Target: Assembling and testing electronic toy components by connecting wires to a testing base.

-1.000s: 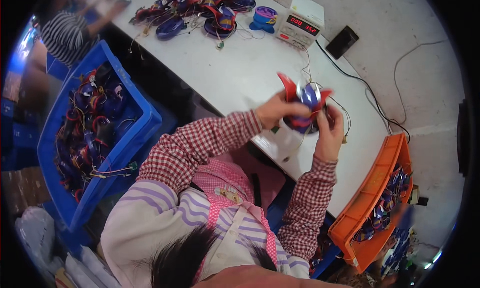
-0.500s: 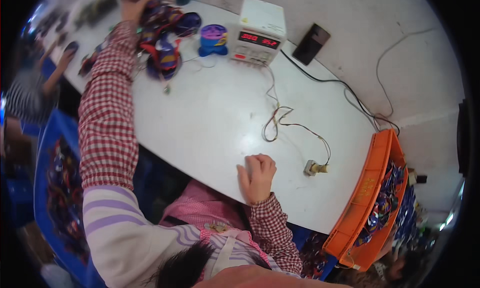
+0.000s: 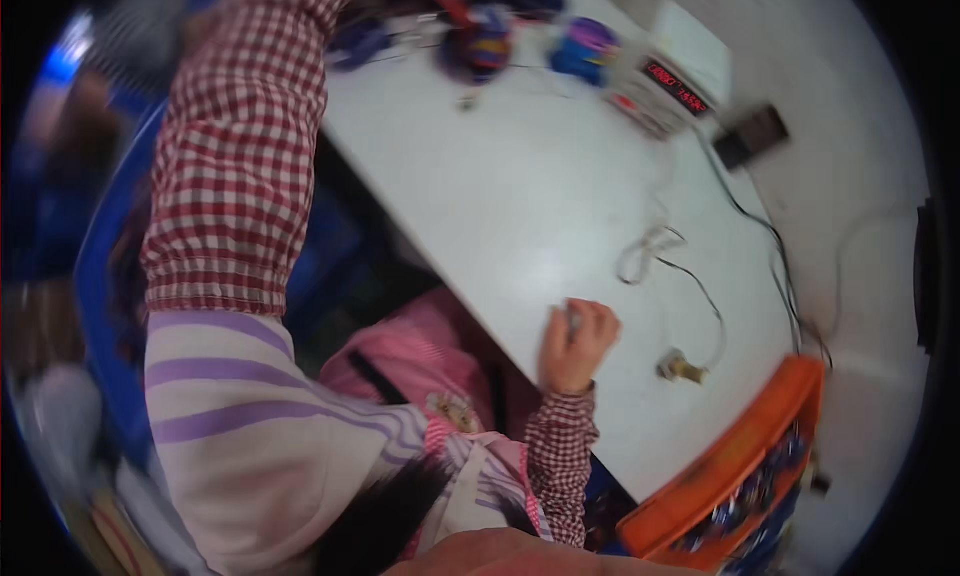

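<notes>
My left arm, in a red-and-white checked sleeve (image 3: 240, 146), stretches up past the top edge; its hand is out of view. Closest to that arm's end is a pile of dark blue and red rounded pieces with thin wires (image 3: 478, 46), blurred. My right hand (image 3: 582, 348) rests on the white table (image 3: 500, 196) near its front edge, fingers loosely bent and thumb apart, with nothing visibly held. Farther right lies a small metal block with a yellowish end (image 3: 680, 366), joined to a thin cable (image 3: 650, 256).
A white power supply with a red display (image 3: 665, 81) stands at the back, between a blue-and-purple round object (image 3: 583, 51) and a dark phone (image 3: 752, 136). An orange crate (image 3: 730, 466) of shiny pieces sits at the right. A blue bin (image 3: 105, 246) is at the left.
The view has swung left, so the table appears shifted right and rotated. My left hand has passed out of the top of the picture. My right hand stays on the table, fingers slightly more bent.
</notes>
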### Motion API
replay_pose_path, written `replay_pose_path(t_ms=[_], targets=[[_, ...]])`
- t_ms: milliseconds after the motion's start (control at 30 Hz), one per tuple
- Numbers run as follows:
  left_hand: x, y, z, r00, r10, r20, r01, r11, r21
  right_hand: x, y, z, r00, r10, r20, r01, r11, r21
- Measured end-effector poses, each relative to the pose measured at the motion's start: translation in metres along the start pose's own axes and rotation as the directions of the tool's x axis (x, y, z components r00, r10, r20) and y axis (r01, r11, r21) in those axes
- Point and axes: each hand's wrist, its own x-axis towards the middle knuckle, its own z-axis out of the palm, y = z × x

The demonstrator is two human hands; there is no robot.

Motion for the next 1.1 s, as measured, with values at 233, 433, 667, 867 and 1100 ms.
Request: replay_pose_path(t_ms=[233,433,667,867,1100], targets=[[-0.160,-0.137,-0.156,0.991,0.128,0.042,-0.131,0.989,0.075,-0.006,0.005,0.001,0.986,-0.166,0.007,0.166,0.986,-0.020],[-0.265,-0.212,-0.175,0.982,0.034,0.184,0.001,0.982,-0.190,-0.013,0.005,0.001,0.986,-0.161,0.029,0.163,0.984,-0.078],[-0.308,-0.235,-0.134,0.978,0.036,0.204,0.039,0.935,-0.352,-0.016,0.014,0.006,0.989,-0.142,0.038,0.145,0.985,-0.099],[-0.254,-0.320,-0.143,0.876,-0.236,-0.421,0.099,0.942,-0.322,-0.025,-0.010,0.008,0.987,-0.158,-0.035,0.158,0.987,0.002],[-0.257,-0.401,-0.163,0.874,-0.259,-0.412,0.199,0.963,-0.183,-0.002,-0.108,0.018,0.947,-0.316,0.063,0.300,0.935,0.187]])
